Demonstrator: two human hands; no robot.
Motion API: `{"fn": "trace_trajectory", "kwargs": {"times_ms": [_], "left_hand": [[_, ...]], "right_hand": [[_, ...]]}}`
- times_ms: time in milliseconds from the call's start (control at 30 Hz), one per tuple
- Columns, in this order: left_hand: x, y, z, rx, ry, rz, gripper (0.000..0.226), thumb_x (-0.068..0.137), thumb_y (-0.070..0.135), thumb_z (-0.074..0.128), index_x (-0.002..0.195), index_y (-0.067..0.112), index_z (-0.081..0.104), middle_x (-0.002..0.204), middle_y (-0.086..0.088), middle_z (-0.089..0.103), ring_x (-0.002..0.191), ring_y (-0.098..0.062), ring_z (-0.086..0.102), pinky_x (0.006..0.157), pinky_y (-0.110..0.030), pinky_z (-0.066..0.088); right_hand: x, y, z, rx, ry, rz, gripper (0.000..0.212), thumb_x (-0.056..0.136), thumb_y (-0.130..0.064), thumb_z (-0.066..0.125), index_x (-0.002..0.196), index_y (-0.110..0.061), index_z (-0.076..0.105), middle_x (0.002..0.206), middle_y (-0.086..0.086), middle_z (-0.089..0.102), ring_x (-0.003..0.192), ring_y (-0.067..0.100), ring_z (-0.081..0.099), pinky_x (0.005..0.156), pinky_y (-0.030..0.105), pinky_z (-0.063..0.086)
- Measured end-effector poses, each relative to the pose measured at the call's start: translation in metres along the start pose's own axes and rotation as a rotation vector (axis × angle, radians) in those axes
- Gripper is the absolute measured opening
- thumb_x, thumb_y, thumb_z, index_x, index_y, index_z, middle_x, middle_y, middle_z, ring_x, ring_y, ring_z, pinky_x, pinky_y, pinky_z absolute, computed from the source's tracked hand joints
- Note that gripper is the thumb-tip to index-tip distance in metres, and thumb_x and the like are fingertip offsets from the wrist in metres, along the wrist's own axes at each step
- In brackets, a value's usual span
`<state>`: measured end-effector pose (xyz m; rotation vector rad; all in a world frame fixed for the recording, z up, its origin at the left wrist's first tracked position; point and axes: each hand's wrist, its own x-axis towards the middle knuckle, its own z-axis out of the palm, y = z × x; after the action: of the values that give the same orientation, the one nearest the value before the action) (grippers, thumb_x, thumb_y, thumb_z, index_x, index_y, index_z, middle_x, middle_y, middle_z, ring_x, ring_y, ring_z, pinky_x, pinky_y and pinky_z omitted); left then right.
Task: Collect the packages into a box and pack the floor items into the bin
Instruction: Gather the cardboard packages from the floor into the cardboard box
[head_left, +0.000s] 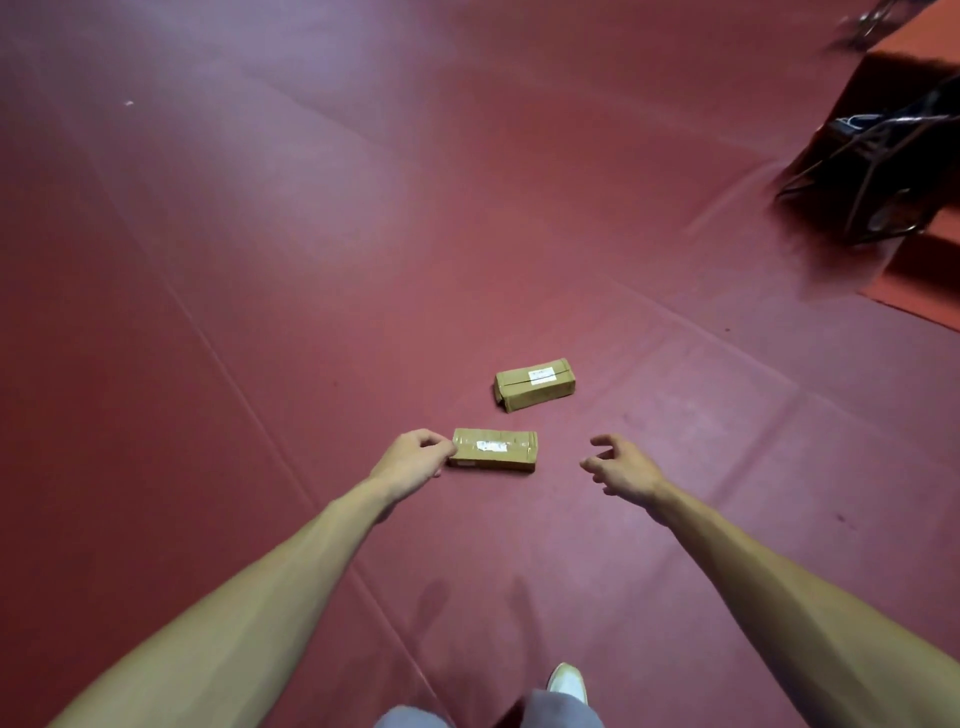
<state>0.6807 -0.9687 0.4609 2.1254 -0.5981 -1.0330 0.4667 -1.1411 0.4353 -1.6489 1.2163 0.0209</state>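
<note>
Fingers of left hand (413, 460) apparently pinch taped cardboard package (494, 450); right hand (621, 465) spread.

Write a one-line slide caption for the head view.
Left hand at the end of the nearer cardboard package, right hand open beside it, second package beyond on the red floor.

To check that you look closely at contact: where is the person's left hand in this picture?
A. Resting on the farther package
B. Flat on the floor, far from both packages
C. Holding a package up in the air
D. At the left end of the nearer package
D. The left hand is at the left end of the nearer package, which lies on the floor; the farther package is untouched.
</note>
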Motion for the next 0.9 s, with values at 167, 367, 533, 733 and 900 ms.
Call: {"fn": "trace_trajectory", "kwargs": {"times_ms": [167, 367, 533, 733, 900], "left_hand": [[0.087, 0.048, 0.003, -0.032, 0.026, -0.066, 0.011, 0.083, 0.031, 0.059, 0.084, 0.024, 0.067, 0.082, 0.006, 0.066, 0.080, -0.015, 0.062, 0.074, -0.028, 0.041], [0.223, 0.042, -0.003, -0.162, 0.092, -0.206, 0.013, 0.082, 0.037, 0.060, 0.083, 0.025, 0.066, 0.093, 0.002, 0.069, 0.090, -0.020, 0.063, 0.086, -0.033, 0.046], [0.341, 0.010, -0.013, -0.260, 0.171, -0.360, 0.011, 0.082, 0.036, 0.060, 0.079, 0.025, 0.063, 0.098, -0.002, 0.071, 0.098, -0.023, 0.066, 0.094, -0.034, 0.048], [0.458, -0.042, 0.021, -0.389, 0.190, -0.527, 0.026, 0.081, 0.039, 0.057, 0.100, 0.024, 0.066, 0.110, -0.005, 0.069, 0.106, -0.026, 0.062, 0.099, -0.039, 0.047], [0.570, -0.137, 0.101, -0.427, 0.333, -0.727, 0.031, 0.085, 0.045, 0.048, 0.082, 0.016, 0.057, 0.093, -0.009, 0.067, 0.096, -0.032, 0.061, 0.075, -0.032, 0.044]], "right_hand": [[0.099, -0.053, -0.040, -0.090, -0.052, -0.048, 0.045, 0.090, -0.023, 0.058, 0.131, -0.008, 0.048, 0.120, 0.013, 0.062, 0.107, 0.026, 0.060, 0.093, 0.039, 0.048], [0.249, -0.113, -0.021, -0.288, -0.200, -0.097, 0.043, 0.089, -0.024, 0.058, 0.129, -0.011, 0.051, 0.122, 0.007, 0.061, 0.110, 0.022, 0.059, 0.095, 0.031, 0.045], [0.388, -0.145, 0.020, -0.483, -0.301, -0.072, 0.041, 0.090, -0.025, 0.058, 0.128, -0.012, 0.054, 0.120, 0.007, 0.064, 0.104, 0.022, 0.059, 0.086, 0.025, 0.042], [0.533, -0.129, 0.077, -0.596, -0.374, -0.073, 0.037, 0.088, -0.022, 0.059, 0.123, -0.009, 0.056, 0.114, 0.010, 0.067, 0.100, 0.025, 0.062, 0.084, 0.027, 0.044], [0.648, -0.028, 0.141, -0.644, -0.460, -0.033, 0.036, 0.088, -0.021, 0.058, 0.123, -0.014, 0.057, 0.116, 0.007, 0.066, 0.100, 0.022, 0.061, 0.085, 0.026, 0.045]]}}
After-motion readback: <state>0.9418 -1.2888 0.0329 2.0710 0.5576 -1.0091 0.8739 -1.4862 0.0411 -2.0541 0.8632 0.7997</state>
